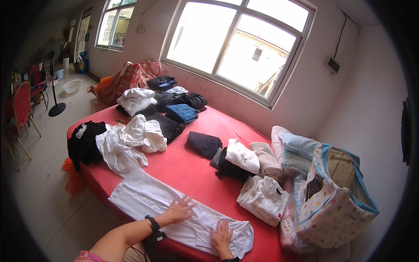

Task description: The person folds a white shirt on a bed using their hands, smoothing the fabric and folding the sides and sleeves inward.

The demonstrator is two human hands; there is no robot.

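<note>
Under both flat hands, left hand (pixel 180 208) and right hand (pixel 221 236), lies a white garment (pixel 144 196).

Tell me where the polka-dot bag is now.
The polka-dot bag stands at the right end of the red bed, beside the folded white garment.

— Is it bright?
— Yes. Daylight pours in through the big window (pixel 238 46) at twelve o'clock, so white you can't see much outside.
— And the edges?
— Dark all around, and lines bend there. The left hand (pixel 180 208) at six o'clock looks blurry.
</note>
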